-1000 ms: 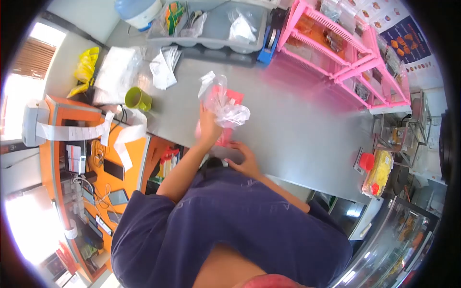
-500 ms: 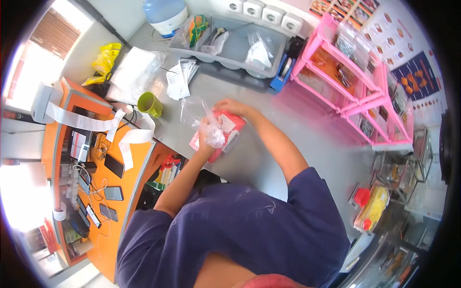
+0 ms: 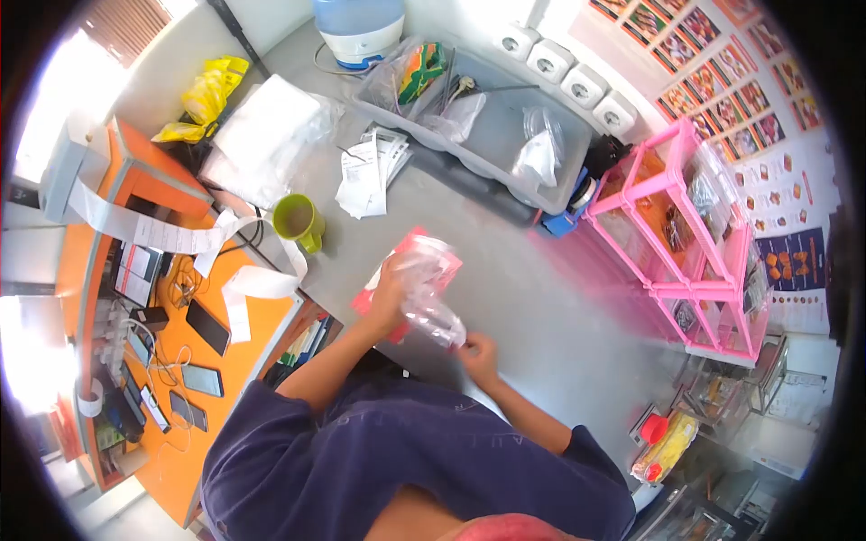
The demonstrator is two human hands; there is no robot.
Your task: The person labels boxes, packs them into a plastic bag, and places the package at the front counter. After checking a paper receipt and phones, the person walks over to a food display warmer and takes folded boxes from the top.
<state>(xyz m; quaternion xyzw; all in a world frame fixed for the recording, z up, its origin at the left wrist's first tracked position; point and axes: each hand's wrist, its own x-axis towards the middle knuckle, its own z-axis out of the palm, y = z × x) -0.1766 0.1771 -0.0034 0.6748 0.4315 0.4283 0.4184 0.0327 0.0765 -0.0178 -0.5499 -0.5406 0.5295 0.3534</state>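
Moved off the red package [image 3: 408, 243], the right hand [image 3: 478, 357] pinches the clear plastic bag [image 3: 431, 311]; the left hand [image 3: 388, 296] is part-hidden, its grip undeterminable.

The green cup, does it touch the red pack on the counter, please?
Apart. The head view shows bare grey counter between the green cup and the red pack.

Blur softens the clear plastic bag [image 3: 433, 314]; it and the left hand [image 3: 388, 293] partly hide the red package [image 3: 403, 243], its print unreadable. How the right hand's fingertips meet the bag is too blurred to tell. The receipts' writing is too small to read. The top edge crops the blue-and-white container [image 3: 361, 34].
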